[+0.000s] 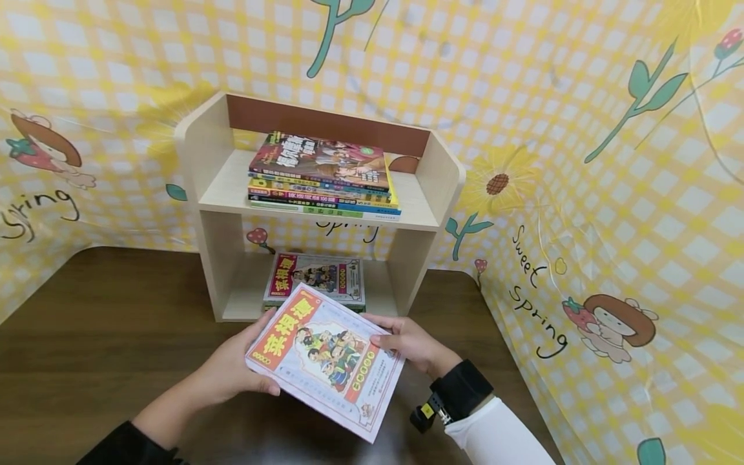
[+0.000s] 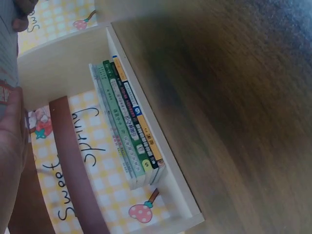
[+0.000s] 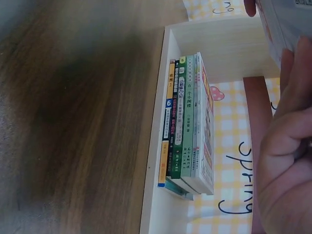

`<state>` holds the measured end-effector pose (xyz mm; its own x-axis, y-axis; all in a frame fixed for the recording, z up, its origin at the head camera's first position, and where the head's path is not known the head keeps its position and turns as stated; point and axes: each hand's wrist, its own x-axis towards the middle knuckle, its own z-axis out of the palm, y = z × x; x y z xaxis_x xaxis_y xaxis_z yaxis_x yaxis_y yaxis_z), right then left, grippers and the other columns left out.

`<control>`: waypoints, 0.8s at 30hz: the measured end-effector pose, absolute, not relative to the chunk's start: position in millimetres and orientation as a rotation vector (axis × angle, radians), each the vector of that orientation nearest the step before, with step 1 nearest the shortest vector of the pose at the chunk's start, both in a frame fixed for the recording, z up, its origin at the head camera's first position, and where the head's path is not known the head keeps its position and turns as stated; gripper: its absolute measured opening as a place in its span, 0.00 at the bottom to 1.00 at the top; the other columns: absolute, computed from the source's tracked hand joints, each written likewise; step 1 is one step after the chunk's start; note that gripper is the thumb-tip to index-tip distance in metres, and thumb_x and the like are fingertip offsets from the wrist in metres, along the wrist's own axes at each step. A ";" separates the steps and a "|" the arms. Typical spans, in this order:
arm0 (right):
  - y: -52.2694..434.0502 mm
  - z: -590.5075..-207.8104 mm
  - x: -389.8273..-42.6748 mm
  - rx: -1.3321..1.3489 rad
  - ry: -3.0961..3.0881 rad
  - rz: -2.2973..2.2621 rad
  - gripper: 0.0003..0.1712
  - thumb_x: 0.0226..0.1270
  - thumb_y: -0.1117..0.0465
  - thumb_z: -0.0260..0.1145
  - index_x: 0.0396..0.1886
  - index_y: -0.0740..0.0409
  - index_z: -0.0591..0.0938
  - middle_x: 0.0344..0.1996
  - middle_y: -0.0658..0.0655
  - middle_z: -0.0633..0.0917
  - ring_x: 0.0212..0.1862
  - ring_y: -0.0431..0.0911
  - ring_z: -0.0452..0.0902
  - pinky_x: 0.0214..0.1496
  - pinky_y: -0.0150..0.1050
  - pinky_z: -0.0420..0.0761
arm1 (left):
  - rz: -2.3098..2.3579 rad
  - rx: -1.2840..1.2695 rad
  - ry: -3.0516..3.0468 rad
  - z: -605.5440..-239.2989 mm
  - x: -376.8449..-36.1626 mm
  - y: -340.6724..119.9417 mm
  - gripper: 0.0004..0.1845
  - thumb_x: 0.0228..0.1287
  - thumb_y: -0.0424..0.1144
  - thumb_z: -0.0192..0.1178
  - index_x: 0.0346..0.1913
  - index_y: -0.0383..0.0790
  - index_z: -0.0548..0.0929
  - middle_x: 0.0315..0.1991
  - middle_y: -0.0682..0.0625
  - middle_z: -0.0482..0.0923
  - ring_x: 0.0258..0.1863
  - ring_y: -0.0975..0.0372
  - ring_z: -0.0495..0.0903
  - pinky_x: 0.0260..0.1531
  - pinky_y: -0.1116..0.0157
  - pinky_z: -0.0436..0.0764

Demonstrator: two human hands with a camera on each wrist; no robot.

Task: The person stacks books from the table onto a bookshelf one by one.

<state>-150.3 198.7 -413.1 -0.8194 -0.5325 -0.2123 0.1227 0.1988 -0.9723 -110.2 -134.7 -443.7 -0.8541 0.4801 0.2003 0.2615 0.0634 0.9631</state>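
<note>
A white book (image 1: 328, 358) with a red and yellow title strip and a cartoon group on its cover is held tilted between both hands, in front of a small shelf. My left hand (image 1: 232, 365) grips its left edge, thumb at the near side. At the upper right edge, my right hand (image 1: 415, 342) pinches it with the thumb on the cover. Behind it, on the lower shelf, lies a stack of books (image 1: 316, 278) topped by one with a similar cover. The wrist views show that stack's spines (image 3: 187, 122) in green, white and orange.
The pale wooden shelf (image 1: 223, 258) stands against a yellow checked cloth (image 1: 500, 84). Its upper level bears another stack of books (image 1: 325, 171). A brown wooden table (image 1: 116, 303) lies beneath, and the cloth also rises at the right side.
</note>
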 end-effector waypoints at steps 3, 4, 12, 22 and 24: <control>196.7 -412.1 -153.1 -0.363 1.960 -1.680 0.30 0.69 0.67 0.59 0.70 0.63 0.66 0.44 0.61 0.86 0.31 0.43 0.84 0.33 0.32 0.83 | 1.823 0.799 2.297 -441.7 -105.5 -135.0 0.70 0.38 0.43 0.80 0.75 0.30 0.38 0.67 0.23 0.55 0.51 0.72 0.73 0.48 0.77 0.73; 196.0 -412.2 -154.1 -0.352 1.959 -1.691 0.30 0.69 0.67 0.59 0.70 0.63 0.67 0.43 0.61 0.86 0.31 0.43 0.84 0.32 0.32 0.83 | 1.796 0.789 2.347 -440.8 -104.1 -134.8 0.70 0.37 0.43 0.80 0.76 0.32 0.39 0.69 0.24 0.53 0.53 0.73 0.71 0.49 0.78 0.71; 185.1 -407.5 -154.8 -0.164 2.041 -1.839 0.27 0.63 0.67 0.65 0.63 0.64 0.74 0.34 0.55 0.87 0.27 0.43 0.84 0.29 0.32 0.83 | 1.673 0.678 2.570 -430.5 -95.8 -132.4 0.61 0.39 0.38 0.80 0.74 0.31 0.52 0.70 0.27 0.54 0.60 0.45 0.70 0.49 0.74 0.71; 160.6 -374.8 -132.9 0.130 2.165 -2.185 0.39 0.65 0.62 0.59 0.75 0.54 0.57 0.49 0.63 0.81 0.30 0.42 0.81 0.31 0.32 0.81 | 1.765 0.561 2.664 -412.3 -76.8 -130.6 0.60 0.38 0.36 0.80 0.76 0.44 0.55 0.70 0.35 0.60 0.54 0.69 0.71 0.47 0.76 0.66; 156.1 -369.0 -126.6 0.152 2.178 -2.243 0.42 0.65 0.64 0.59 0.76 0.54 0.51 0.53 0.63 0.78 0.33 0.42 0.81 0.32 0.32 0.81 | 1.809 0.565 2.651 -408.1 -73.3 -130.9 0.61 0.38 0.34 0.80 0.76 0.45 0.54 0.69 0.34 0.62 0.48 0.76 0.71 0.45 0.79 0.67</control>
<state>-126.6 156.1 -369.0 -0.9952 0.0594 -0.0773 0.0755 -0.0317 -0.9966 -73.3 -130.9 -408.1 -0.9333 0.2160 0.2870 0.3460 0.3262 0.8797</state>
